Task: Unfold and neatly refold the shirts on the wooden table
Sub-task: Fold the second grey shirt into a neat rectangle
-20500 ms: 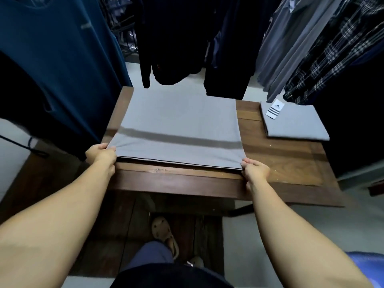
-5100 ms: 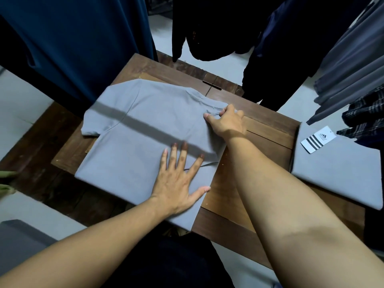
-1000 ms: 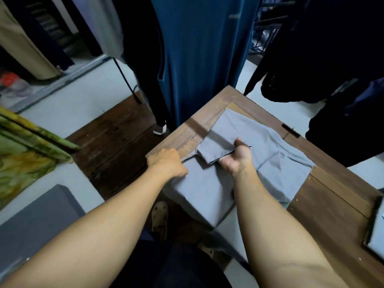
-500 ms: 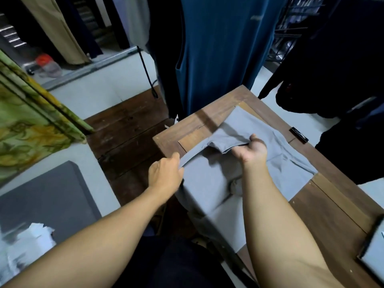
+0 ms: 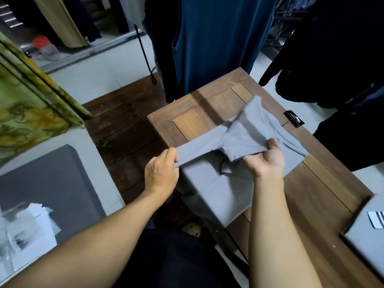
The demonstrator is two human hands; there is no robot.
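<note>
Two hands are on one grey shirt (image 5: 209, 192). The left hand (image 5: 161, 173) pinches the end of a long flap of cloth, thumb on top and fingers curled beneath, just outside the edge of the wooden table (image 5: 324, 190). From that pinch the flap runs taut to the right, lifted clear of the rest of the shirt, straight across to the right hand (image 5: 267, 161). That hand is palm up and grips a bunched fold, fingers tucked under the cloth and thumb over it. Below and between the two grips the shirt's body lies on the table, its near part spilling over the front edge. Beyond the right grip more of the shirt spreads flat, and just past it a small black tag (image 5: 294, 119) lies on the wood. Well to the right of the right hand a second folded shirt (image 5: 367, 240) with a striped tag (image 5: 377, 219) rests on the table.
</note>
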